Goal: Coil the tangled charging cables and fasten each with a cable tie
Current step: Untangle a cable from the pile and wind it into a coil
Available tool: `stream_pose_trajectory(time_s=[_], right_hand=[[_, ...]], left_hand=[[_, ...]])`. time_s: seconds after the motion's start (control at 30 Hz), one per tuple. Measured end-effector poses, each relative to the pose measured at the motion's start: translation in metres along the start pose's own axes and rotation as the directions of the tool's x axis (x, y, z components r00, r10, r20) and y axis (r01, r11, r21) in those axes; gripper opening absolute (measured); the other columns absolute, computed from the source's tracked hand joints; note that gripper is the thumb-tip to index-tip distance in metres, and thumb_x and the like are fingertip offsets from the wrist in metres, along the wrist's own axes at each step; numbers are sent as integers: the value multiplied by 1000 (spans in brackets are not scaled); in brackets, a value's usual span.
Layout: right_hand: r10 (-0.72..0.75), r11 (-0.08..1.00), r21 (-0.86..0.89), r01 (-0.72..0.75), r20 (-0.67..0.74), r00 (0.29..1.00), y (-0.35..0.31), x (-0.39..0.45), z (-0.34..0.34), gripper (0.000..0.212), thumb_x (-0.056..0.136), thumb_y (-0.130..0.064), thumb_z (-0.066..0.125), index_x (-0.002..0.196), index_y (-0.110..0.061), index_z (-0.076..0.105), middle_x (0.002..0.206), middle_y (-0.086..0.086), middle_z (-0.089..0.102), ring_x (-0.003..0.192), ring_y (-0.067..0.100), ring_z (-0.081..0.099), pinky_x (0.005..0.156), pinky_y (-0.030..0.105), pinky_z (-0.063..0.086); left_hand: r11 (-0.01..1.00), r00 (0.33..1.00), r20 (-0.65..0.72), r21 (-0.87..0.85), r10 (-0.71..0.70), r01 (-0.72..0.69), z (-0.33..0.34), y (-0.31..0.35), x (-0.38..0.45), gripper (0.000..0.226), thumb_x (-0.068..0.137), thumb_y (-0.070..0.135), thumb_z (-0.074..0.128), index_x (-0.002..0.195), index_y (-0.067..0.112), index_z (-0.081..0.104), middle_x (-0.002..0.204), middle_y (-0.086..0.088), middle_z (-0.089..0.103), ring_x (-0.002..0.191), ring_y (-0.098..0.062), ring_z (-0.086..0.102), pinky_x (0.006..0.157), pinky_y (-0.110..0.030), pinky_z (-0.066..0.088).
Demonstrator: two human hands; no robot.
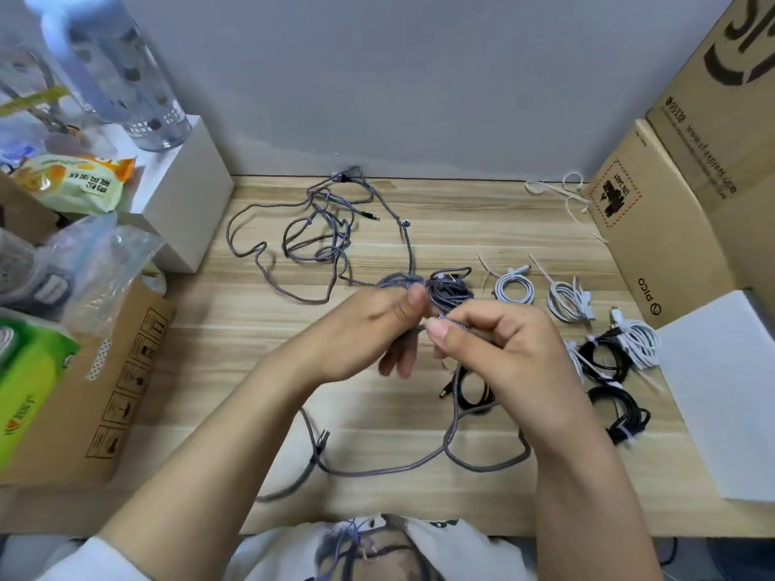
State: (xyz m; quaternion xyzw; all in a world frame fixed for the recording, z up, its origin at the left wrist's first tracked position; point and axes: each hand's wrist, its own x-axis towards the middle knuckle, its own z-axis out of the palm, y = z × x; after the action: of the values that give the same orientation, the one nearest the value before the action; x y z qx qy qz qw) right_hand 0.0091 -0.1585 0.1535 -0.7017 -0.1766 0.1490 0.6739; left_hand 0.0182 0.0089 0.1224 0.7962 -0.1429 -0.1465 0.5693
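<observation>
white coils, three; black, three

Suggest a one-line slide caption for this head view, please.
Both hands coil a grey cable over a desk, beside tied coils.

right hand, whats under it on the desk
Under the right hand a coiled black cable shows partly, plus a loop of grey braided cable. The hand covers the rest of the black coil.

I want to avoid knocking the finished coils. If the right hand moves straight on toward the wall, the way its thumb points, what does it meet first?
Probably the grey coil held just beyond the right hand; the white coils lie to the side of that line. Depth is unclear from one view.
</observation>
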Motion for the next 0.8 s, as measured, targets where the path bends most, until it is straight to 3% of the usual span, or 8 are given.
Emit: stream_pose_trajectory(time_s=[0.07,0.17,0.3,0.4,0.47,0.53,0.63,0.8], right_hand=[[-24,999,36,26,-34,999,0,1,0,23,81,-11,67,59,-8,63,50,1,60,55,2,58,59,11,42],[-73,997,-23,70,-119,990,7,5,0,16,78,-22,66,62,-22,69,57,1,63,59,5,56,60,16,43],[-104,994,12,111,-255,961,14,13,2,11,77,-23,70,67,-22,65,55,-15,60,53,-2,50,55,8,38],[-62,990,106,95,-277,959,18,18,7,15,80,-28,61,68,-19,60,48,-15,52,42,-3,41,46,6,31],[-9,987,157,45,-227,974,22,22,11,23,86,-33,57,66,-22,60,45,-14,41,40,-2,31,44,10,20],[101,961,269,-59,-144,984,27,23,15,25,89,-37,53,71,-21,60,47,-13,29,40,0,21,40,18,12],[269,866,423,-266,55,962,30,21,24,25,84,-41,44,83,-16,48,47,-11,24,37,-2,16,38,15,10],[357,893,238,-381,139,924,31,20,29,28,98,-37,36,77,-22,47,47,-8,25,35,2,15,36,16,21]], left_hand=[[997,991,132,-66,-28,37,-3,4,-4,66,72,84,24,64,34,67,45,-3,51,40,-16,41,47,-20,34],[963,962,266,-239,-57,123,-8,6,-10,59,68,77,54,76,20,70,39,5,39,37,-13,31,47,-23,33],[868,968,246,-491,56,75,-8,11,-15,25,75,42,71,69,18,67,37,9,28,33,-9,23,49,-21,40],[652,941,233,-758,244,19,-4,11,-13,18,87,32,61,76,17,64,39,8,24,33,-9,22,50,-20,44],[396,892,239,-915,383,75,-2,12,-10,20,95,24,50,88,10,61,41,9,24,35,-9,23,55,-20,44],[159,900,144,-984,411,85,-3,17,-6,23,99,18,44,97,-1,56,44,5,22,41,-13,23,62,-26,41],[21,959,-56,-998,279,-65,-8,22,-1,27,98,13,44,109,-11,51,54,-5,34,51,-16,31,68,-32,42],[92,968,-236,-966,85,-243,-3,20,6,33,91,14,55,113,-9,55,58,-3,51,50,-14,50,68,-29,50]])
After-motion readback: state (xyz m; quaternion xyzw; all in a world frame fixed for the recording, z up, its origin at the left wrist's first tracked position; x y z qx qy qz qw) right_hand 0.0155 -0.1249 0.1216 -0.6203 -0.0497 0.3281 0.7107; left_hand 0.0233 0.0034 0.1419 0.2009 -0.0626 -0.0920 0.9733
